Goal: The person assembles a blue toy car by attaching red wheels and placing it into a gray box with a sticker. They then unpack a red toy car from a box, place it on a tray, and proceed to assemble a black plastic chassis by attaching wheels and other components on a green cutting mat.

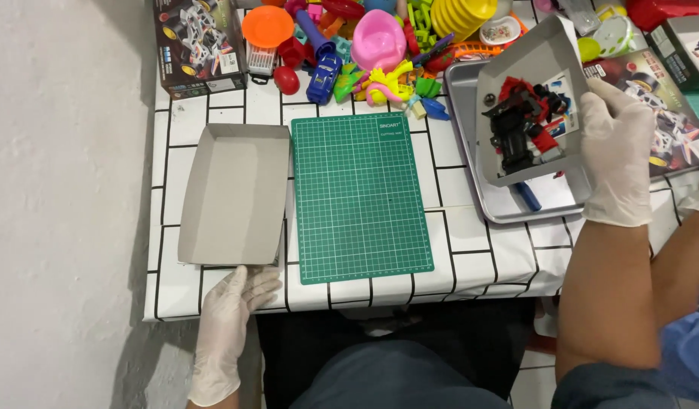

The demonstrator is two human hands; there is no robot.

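**Fingers at two grey box halves**

Our fingers [252,282] on the left hand [224,322] lie loosely spread, gloved in white, their tips touching the near edge of the empty grey box tray [234,193]. That tray lies flat and open on the surface [471,257], near its left edge, just beside the green cutting mat [361,197], which fills the middle and reaches almost to the near edge.

Our right hand [614,155], also gloved, grips the right-hand wall of a second grey box tray [535,60]; the fingers are closed around that wall with the thumb on the outside. We hold this tray tilted up on its side, its open face turned toward the left, over the metal baking tray [461,113] that sits near the right edge of the surface. Inside the tilted tray, black and red toy parts [520,125] are heaped against its lower side. A blue stick-shaped piece [527,195] lies on the metal tray just under it.

Along the far edge of the surface a heap of bright plastic toys [365,53] spreads out, with a pink potty-shaped piece [378,39], an orange bowl [268,26] and a blue toy car [324,76] among them. A printed toy carton [192,45] stands at the far left corner, and another printed carton [671,121] lies at the right edge, partly behind our right hand.
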